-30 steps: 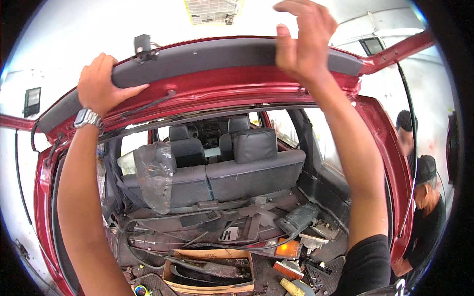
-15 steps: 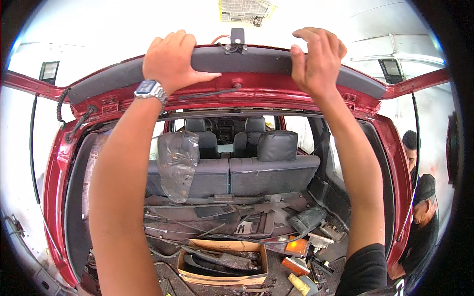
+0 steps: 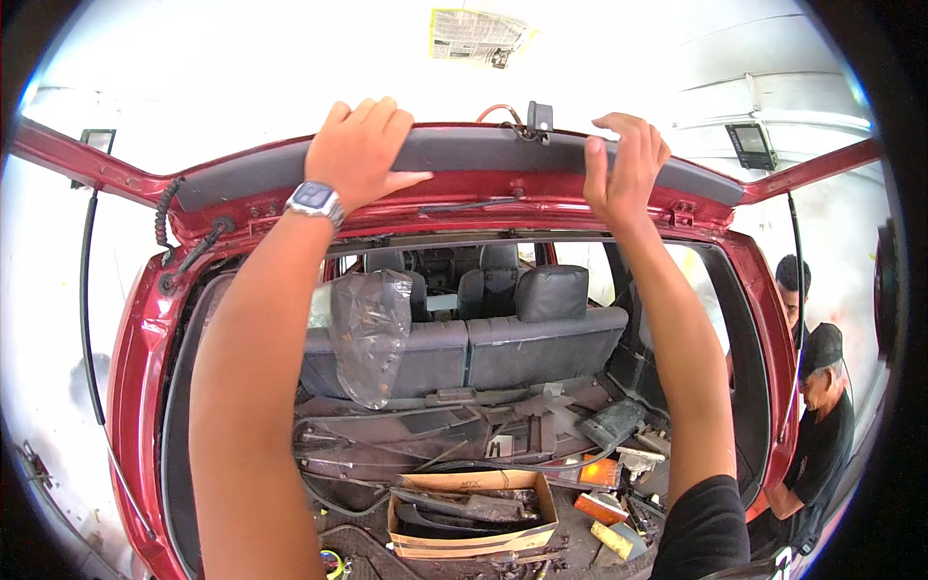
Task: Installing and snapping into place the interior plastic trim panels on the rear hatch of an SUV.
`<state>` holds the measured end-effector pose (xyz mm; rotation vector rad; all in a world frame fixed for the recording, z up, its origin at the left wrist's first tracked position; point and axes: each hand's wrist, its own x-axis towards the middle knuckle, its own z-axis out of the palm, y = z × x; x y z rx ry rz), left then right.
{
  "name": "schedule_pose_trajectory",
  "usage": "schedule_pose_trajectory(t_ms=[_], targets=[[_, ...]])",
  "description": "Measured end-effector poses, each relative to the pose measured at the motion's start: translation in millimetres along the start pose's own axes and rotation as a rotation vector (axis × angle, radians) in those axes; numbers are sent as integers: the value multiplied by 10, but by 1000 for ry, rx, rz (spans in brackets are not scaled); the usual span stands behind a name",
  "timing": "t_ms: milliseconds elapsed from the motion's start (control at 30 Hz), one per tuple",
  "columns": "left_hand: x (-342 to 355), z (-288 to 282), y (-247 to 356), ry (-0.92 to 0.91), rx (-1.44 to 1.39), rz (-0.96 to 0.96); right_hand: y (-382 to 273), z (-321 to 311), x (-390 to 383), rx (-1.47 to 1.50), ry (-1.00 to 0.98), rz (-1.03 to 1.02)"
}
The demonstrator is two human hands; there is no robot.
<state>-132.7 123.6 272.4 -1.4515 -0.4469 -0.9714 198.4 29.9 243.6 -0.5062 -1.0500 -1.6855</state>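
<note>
A long dark grey trim panel [image 3: 483, 153] lies along the edge of the raised red tailgate [image 3: 425, 201]. My left hand [image 3: 356, 150], with a silver watch [image 3: 315, 199] on its wrist, hooks its fingers over the panel's edge; the thumb stretches out along its face. Farther right, my right hand [image 3: 626, 172] is raised against the panel, its fingers loosely bent and its thumb apart. Whether those fingertips touch the edge I cannot tell. Between the hands, a small black box-shaped fitting [image 3: 539, 118] with an orange wire stands on the edge.
Inside the cargo area stand a cardboard box [image 3: 474, 549] of dark parts, orange lamps [image 3: 599, 472] and a plastic-covered headrest [image 3: 370, 329]. Gas struts [image 3: 89, 309] flank the opening. Two people [image 3: 822, 425] are at the right side of the car.
The tailgate edge and both hands appear lower in the picture. The black fitting has shifted right relative to my hands, and my view has turned slightly.
</note>
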Motion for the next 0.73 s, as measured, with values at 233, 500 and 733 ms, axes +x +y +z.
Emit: schedule_pose_trajectory(t_ms=[233,500,733], targets=[[-199,-15,-213,62,-57,-28,-899,-89,166,249,-195,-263],[-240,-37,-153,82,-77,-42,-999,-18,381,-74,-402,-188],[-404,20,-102,166,-72,-34,-716,-45,375,-212,-544,-314]])
